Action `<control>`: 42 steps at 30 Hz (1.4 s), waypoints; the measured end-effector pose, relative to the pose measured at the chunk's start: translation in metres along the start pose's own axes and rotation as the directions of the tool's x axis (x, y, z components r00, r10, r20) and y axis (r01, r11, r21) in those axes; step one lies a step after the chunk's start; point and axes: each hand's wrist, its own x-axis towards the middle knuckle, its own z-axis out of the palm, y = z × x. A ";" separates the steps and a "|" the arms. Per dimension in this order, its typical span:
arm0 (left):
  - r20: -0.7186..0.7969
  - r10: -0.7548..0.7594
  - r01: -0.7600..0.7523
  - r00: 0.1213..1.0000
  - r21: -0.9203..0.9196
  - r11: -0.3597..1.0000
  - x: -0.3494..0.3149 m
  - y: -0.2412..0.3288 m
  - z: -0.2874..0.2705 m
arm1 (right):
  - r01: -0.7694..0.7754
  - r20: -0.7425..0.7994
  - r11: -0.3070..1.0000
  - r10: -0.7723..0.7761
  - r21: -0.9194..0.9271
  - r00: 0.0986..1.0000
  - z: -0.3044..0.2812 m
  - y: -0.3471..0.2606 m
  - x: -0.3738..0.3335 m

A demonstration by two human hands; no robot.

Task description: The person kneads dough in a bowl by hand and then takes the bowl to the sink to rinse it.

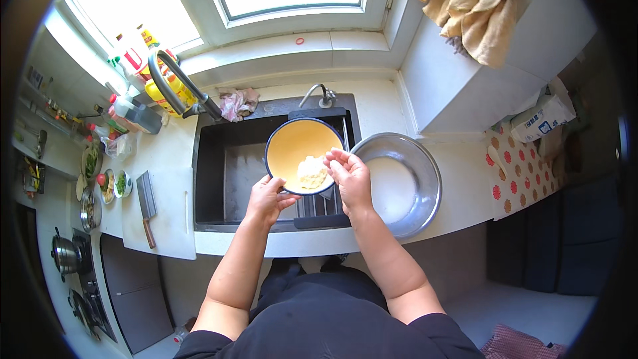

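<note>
On the white surface (465, 179), the black rectangular sink (211, 159) offers open room leftward; a round steel basin (435, 186) crowds its right edge. Over the sink, the left hand's (268, 199) grip is closed on the near-left rim of a round yellow, dark-rimmed bowl (292, 146). The right hand (352, 176), half-curled with contents unclear, seems to be handling 1 pale, crumbly-looking clump (312, 171) inside; the next move calls for a steady bowl.

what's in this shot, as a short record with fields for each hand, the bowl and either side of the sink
left hand: holds yellow bowl by its near left rim
bowl contents: pale crumbly food
bowl position: over dark sink
right hand: at bowl's right side, contact with food unclear
left of sink: cleaver on white cutting board
right of sink: steel basin, white substance inside
</note>
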 end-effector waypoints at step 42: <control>0.729 -0.025 -0.652 0.684 0.627 0.427 0.406 0.094 0.099 | -0.264 -0.668 0.964 0.202 0.008 0.716 0.042 0.124 0.092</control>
